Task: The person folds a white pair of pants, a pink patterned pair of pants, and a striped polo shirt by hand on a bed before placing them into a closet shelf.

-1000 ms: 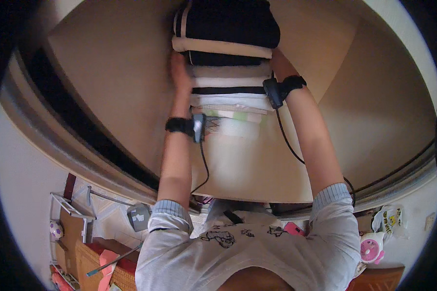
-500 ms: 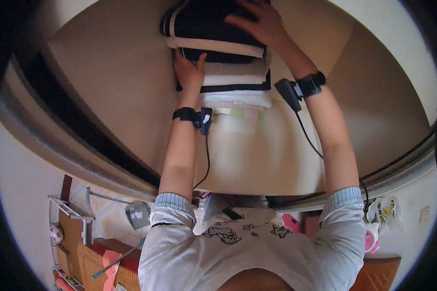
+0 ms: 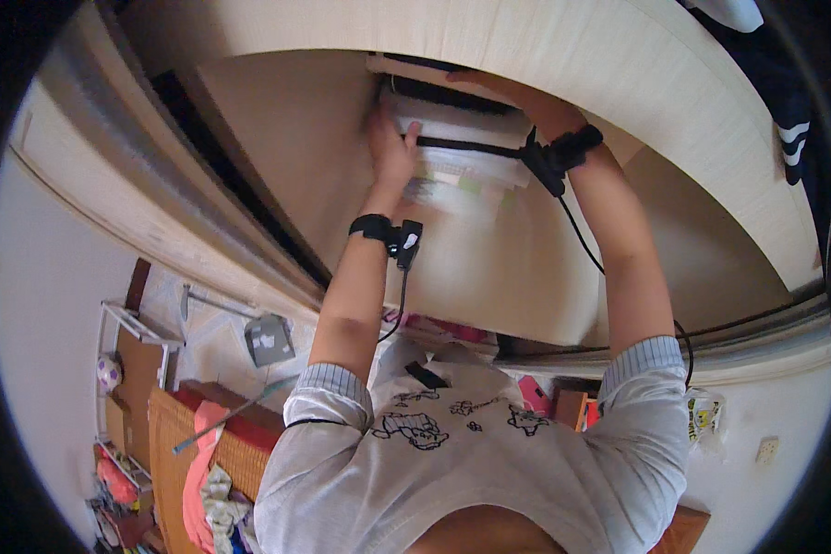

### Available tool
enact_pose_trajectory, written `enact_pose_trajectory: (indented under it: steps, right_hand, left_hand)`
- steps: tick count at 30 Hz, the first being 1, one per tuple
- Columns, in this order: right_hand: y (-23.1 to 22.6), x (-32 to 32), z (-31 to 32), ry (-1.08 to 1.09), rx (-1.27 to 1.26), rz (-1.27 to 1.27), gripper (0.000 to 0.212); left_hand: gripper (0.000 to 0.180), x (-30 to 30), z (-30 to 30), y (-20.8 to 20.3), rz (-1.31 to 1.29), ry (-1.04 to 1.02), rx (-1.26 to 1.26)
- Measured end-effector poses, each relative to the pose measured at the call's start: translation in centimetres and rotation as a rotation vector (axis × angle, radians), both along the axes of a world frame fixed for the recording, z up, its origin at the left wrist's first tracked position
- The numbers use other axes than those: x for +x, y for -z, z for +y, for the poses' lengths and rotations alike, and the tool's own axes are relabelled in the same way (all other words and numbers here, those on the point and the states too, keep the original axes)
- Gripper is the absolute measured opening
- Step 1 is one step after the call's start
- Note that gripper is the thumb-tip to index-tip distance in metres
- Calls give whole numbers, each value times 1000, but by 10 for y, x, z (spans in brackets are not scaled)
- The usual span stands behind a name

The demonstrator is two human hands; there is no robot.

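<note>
A stack of folded clothes (image 3: 466,122) in white, light grey and black layers stands inside a pale wooden cupboard compartment (image 3: 475,277). My left hand (image 3: 393,152) rests against the stack's left side, thumb apart from the fingers, whose tips are partly hidden behind the cloth. Up at the top of the stack, my right hand (image 3: 523,100) lies with fingers stretched leftward over a dark folded piece (image 3: 457,95). The board above cuts off the stack's top and part of that hand. At the bottom, a pale checked cloth (image 3: 462,180) shows. Each wrist wears a black strapped device with a cable.
A curved pale board (image 3: 563,42) crosses above my hands. Dark clothing with white stripes (image 3: 789,120) hangs at the upper right. Behind me are a grey dustpan (image 3: 270,340), a white rack (image 3: 138,323) with a ball, and wicker furniture (image 3: 171,429) with cloths on it.
My view has shifted, so the upper board now covers the top of the stack. My right hand has come down nearer the stack's right front; my left hand stays at its left side.
</note>
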State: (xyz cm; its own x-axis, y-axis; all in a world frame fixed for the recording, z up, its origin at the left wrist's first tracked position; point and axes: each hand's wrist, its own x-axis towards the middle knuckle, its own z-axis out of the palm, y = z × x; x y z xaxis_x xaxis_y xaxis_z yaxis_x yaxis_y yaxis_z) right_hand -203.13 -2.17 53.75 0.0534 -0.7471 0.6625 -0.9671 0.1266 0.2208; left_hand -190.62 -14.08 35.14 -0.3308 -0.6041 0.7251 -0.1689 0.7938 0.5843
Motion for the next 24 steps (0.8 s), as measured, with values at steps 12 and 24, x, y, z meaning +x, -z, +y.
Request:
enact_pose_trajectory:
  steps: [12,24]
  right_hand:
    - [35,35,22,47,106,-133,61]
    - [39,51,13,401,281,387,72]
  left_hand:
    - [53,82,63,-2,-173,243,166]
    - [38,81,73,6,2,373,214]
